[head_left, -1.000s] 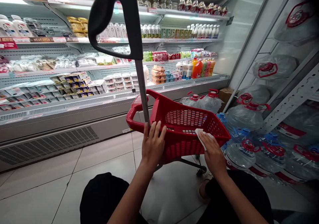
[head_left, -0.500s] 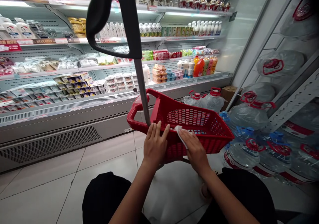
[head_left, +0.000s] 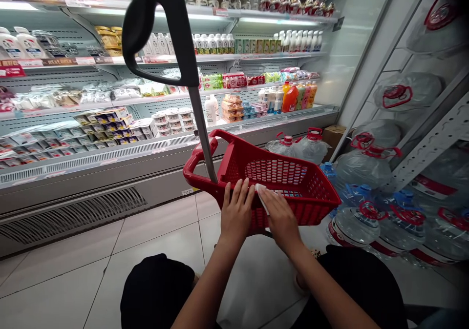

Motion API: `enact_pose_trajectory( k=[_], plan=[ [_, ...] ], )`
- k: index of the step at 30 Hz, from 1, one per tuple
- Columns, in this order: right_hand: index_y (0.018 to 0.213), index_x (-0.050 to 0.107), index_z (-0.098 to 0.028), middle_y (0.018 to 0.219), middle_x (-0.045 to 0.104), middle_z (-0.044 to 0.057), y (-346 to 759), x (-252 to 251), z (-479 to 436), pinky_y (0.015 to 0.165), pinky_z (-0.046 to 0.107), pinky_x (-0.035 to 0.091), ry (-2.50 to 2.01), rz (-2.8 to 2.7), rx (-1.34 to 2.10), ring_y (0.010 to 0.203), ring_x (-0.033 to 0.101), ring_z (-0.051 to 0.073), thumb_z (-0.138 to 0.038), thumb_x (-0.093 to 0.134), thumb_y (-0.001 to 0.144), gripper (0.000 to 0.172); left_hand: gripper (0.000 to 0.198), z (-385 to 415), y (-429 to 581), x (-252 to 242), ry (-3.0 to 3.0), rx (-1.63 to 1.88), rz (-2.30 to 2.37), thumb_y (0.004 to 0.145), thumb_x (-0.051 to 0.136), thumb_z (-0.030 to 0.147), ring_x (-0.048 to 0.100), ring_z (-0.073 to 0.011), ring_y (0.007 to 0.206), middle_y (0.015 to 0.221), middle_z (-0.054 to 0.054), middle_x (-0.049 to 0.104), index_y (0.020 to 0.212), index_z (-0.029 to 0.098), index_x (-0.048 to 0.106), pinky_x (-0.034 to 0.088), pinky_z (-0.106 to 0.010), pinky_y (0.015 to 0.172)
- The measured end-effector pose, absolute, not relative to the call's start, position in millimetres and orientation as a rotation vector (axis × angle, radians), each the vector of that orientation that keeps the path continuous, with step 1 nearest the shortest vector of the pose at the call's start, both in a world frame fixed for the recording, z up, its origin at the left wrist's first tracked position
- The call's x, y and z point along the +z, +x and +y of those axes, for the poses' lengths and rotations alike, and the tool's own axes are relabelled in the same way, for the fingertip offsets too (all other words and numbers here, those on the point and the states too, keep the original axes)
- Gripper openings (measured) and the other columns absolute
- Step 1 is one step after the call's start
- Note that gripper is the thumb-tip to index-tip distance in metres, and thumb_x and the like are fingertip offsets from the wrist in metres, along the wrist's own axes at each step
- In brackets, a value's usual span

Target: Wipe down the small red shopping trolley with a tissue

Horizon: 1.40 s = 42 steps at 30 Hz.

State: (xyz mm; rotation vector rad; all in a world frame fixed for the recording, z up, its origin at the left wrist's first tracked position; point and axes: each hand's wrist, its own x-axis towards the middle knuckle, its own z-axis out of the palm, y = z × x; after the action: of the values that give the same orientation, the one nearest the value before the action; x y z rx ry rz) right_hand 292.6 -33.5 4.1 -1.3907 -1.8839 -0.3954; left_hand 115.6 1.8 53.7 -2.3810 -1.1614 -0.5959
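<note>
Our red plastic lattice wheeled basket (head_left: 271,170) stands on the pale floor tiles (head_left: 154,236) beside clear water jugs (head_left: 353,226). Our left hand (head_left: 237,213) lies flat and unclasped on its near rim, while our right hand (head_left: 280,217) pins a small white cloth (head_left: 260,194) there. We judge that pressing hard could roll the basket away.

- The basket (head_left: 315,207) stands on the floor (head_left: 91,260) at the centre of the frame.
- Its pull handle (head_left: 161,31) rises from the basket's left end to the upper left of centre.
- The left hand (head_left: 237,212) lies flat on the basket's near rim. The right hand (head_left: 280,216) is just to its right, on a cloth (head_left: 261,193) that lies on the same rim.
- The chilled shelves (head_left: 110,99) run behind the basket, across the left and top of the frame.
- Water jugs (head_left: 366,221) lie on the floor right of the basket, and two more (head_left: 311,146) stand behind it.
- A cardboard box (head_left: 333,134) sits behind those two, at the foot of the rack (head_left: 432,138) on the right edge.
</note>
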Motion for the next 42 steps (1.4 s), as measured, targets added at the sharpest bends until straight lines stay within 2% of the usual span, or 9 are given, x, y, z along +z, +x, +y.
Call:
enact_pose_trajectory(
  k=[7,15,18,23,27,30,33,38,42],
  plan=[
    [0.167,0.024,-0.028,0.158,0.053,0.003,315.4,-1.5,-39.5,0.126,0.046,0.035,-1.41,-1.915,-0.418,0.144,0.051,0.019,0.0,0.031,0.092,0.081,0.078,12.6,102.0,57.5,-2.403,-0.613,-1.175,0.089,0.057,0.009,0.026,-0.0284,0.159,0.172,-0.006,0.028,0.161,0.031,0.04,0.014,-0.06,0.131],
    [0.166,0.029,-0.031,0.152,0.059,0.001,386.7,-25.2,-89.5,0.124,0.048,0.037,-1.618,-1.812,-0.498,0.137,0.058,0.02,0.0,0.032,0.092,0.08,0.078,15.8,103.8,54.5,-2.31,-0.733,-1.343,0.081,0.071,0.01,0.019,-0.0444,0.159,0.173,-0.01,0.024,0.152,0.039,0.053,0.014,-0.076,0.123],
    [0.167,0.025,-0.029,0.152,0.06,0.003,373.8,-26.8,-86.8,0.124,0.05,0.037,-1.622,-1.786,-0.506,0.137,0.058,0.022,0.001,0.034,0.091,0.082,0.077,10.0,114.2,44.8,-2.35,-0.744,-1.316,0.08,0.074,0.012,0.016,-0.045,0.159,0.174,-0.01,0.024,0.15,0.037,0.055,0.019,-0.073,0.124],
    [0.169,0.017,-0.027,0.16,0.051,0.004,318.6,-16.6,-56.9,0.125,0.048,0.037,-1.493,-1.899,-0.479,0.145,0.05,0.021,0.001,0.032,0.091,0.084,0.085,0.3,131.7,27.3,-2.444,-0.729,-1.229,0.08,0.07,0.012,0.016,-0.0433,0.159,0.174,-0.011,0.022,0.158,0.034,0.044,0.028,-0.067,0.125],
    [0.168,0.019,-0.028,0.161,0.05,0.003,301.5,-6.0,-46.6,0.124,0.045,0.038,-1.449,-1.934,-0.435,0.143,0.052,0.02,0.0,0.033,0.093,0.081,0.089,5.7,125.7,28.9,-2.471,-0.718,-1.19,0.079,0.069,0.011,0.012,-0.0411,0.16,0.176,-0.01,0.014,0.16,0.035,0.04,0.026,-0.065,0.126],
    [0.167,0.024,-0.029,0.159,0.051,0.002,317.4,-6.0,-54.3,0.122,0.044,0.041,-1.471,-1.959,-0.43,0.141,0.054,0.02,-0.001,0.033,0.092,0.081,0.093,16.3,116.5,34.3,-2.497,-0.711,-1.196,0.077,0.071,0.011,0.01,-0.0398,0.161,0.177,-0.008,0.01,0.161,0.036,0.039,0.025,-0.064,0.127],
    [0.167,0.022,-0.03,0.161,0.049,0.001,344.1,-12.9,-71.0,0.122,0.044,0.042,-1.523,-1.94,-0.445,0.142,0.054,0.019,0.001,0.032,0.09,0.084,0.093,26.1,112.0,36.5,-2.489,-0.71,-1.23,0.076,0.072,0.012,0.011,-0.0395,0.161,0.177,-0.008,0.006,0.161,0.036,0.04,0.023,-0.062,0.127],
    [0.168,0.019,-0.031,0.16,0.051,0.0,367.7,-22.3,-94.2,0.121,0.043,0.044,-1.594,-1.877,-0.5,0.14,0.056,0.02,0.003,0.029,0.089,0.086,0.096,22.4,121.5,29.7,-2.449,-0.746,-1.331,0.076,0.074,0.014,0.01,-0.044,0.16,0.177,-0.011,0.003,0.162,0.033,0.037,0.019,-0.067,0.126],
    [0.168,0.019,-0.028,0.159,0.051,0.002,345.2,-16.8,-80.2,0.12,0.042,0.044,-1.56,-1.905,-0.533,0.139,0.057,0.021,0.001,0.032,0.09,0.085,0.1,5.4,138.4,17.8,-2.511,-0.781,-1.283,0.073,0.076,0.013,0.004,-0.0472,0.159,0.177,-0.006,-0.002,0.161,0.039,0.037,0.025,-0.069,0.124]
  ],
)
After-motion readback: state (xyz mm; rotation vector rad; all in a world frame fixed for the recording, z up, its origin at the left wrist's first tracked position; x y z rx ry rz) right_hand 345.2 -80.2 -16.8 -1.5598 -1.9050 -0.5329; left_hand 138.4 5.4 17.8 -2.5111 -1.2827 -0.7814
